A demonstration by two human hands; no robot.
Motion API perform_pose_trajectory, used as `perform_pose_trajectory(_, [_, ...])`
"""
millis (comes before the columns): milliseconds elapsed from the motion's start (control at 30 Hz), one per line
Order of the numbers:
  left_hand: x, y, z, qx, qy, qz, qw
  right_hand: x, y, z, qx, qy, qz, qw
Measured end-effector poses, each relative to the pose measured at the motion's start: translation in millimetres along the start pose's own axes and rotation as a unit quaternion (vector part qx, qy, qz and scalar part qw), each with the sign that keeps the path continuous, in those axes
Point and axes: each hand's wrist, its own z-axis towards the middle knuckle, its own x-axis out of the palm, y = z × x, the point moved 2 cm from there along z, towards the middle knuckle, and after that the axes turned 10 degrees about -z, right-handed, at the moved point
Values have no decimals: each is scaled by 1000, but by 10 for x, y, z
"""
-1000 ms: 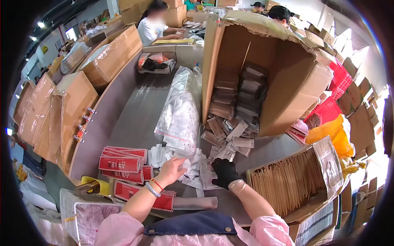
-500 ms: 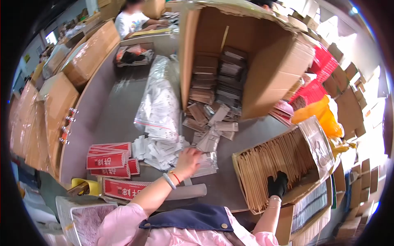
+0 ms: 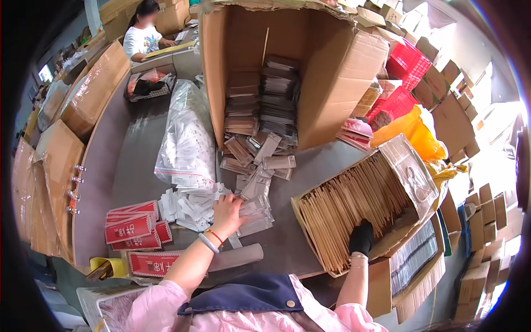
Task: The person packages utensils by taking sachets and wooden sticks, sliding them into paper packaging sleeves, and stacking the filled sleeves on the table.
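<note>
My bare left hand lies over the inner edge of a heap of white paper slips, its fingers apart and lightly bent. The fingertips reach onto clear plastic packets on the grey table. My right hand, in a black glove, rests inside an open carton, against the near side of a tight row of thin brown card pieces. Its fingers are dark and partly hidden among the cards. Beyond the left hand, loose flat packets spill from a tall carton holding stacked packets.
Red printed cards and a clear bag of white slips lie left. A translucent roll sits near the front edge. Red baskets and an orange bag stand right. Another person sits at the far left.
The whole view has swung, so everything sits further left in it. My left hand stays by the slips and clear packets; my right hand stays in the carton of brown cards.
</note>
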Motion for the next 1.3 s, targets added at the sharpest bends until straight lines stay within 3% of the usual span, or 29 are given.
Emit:
perform_pose_trajectory(67, [6,21,-12,23,-13,0,1000,-30,-21,-35,12,-28,12,999])
perform_pose_trajectory(133, [-31,-31,-15,48,-37,-3,998,-221,242,-214,59,-136,108,983])
perform_pose_trajectory(167, [-4,-27,-39,50,-31,-7,998,-198,369,-284,26,-79,237,968])
perform_pose_trajectory(200, [19,-5,-52,48,-29,-20,998,-174,545,-365,-6,-24,363,931])
perform_pose_trajectory(233, [39,11,-55,47,-27,-33,998,-403,903,-577,-128,-102,378,911])
perform_pose_trajectory(300, [-98,-82,-150,72,-31,-49,996,-91,1266,-908,-125,-12,567,814])
perform_pose_trajectory(333, [-213,-142,-234,39,-16,-121,992,109,1428,-1077,-98,29,652,751])
perform_pose_trajectory(367, [-315,-186,-333,4,-1,-191,982,47,1540,-1162,-152,25,536,830])
perform_pose_trajectory(433, [-503,-260,-638,-8,23,-228,973,355,1628,-1308,-159,25,442,883])
perform_pose_trajectory(467, [-570,-238,-805,-19,43,-263,964,492,1617,-1369,-165,37,447,879])
perform_pose_trajectory(533, [-634,-203,-1086,-5,90,-120,989,669,1586,-1414,-114,107,429,890])
perform_pose_trajectory(567, [-638,-192,-1227,21,106,-34,994,624,1594,-1328,-208,91,442,868])
perform_pose_trajectory(633, [-651,-173,-1355,6,79,-37,996,370,1771,-1216,-301,74,402,861])
perform_pose_trajectory(700, [-777,-185,-1394,7,21,-43,999,19,1900,-1147,-381,148,307,860])
perform_pose_trajectory(833, [-1096,-70,-1659,-67,-3,-56,996,8,1855,-1139,-465,218,209,832])
perform_pose_trajectory(900, [-1134,-2,-1797,-51,35,-12,998,75,1899,-1133,-531,251,44,808])
perform_pose_trajectory(1033, [-902,-59,-1695,-33,38,-38,998,186,2147,-1314,-559,211,180,782])
perform_pose_trajectory(1100, [-904,-98,-1635,-27,37,-28,999,316,2163,-1305,-480,152,323,802])
perform_pose_trajectory(1133, [-901,-108,-1639,-17,38,-16,999,139,2098,-1196,-471,137,237,839])
perform_pose_trajectory(1167, [-893,-116,-1648,-9,40,-4,999,195,2108,-1216,-474,136,236,837])
perform_pose_trajectory(1267, [-733,-93,-1588,2,47,-1,999,441,2290,-1541,-329,292,328,836])
perform_pose_trajectory(1300, [-678,-79,-1558,11,47,-5,999,352,2472,-1697,-323,360,405,776])
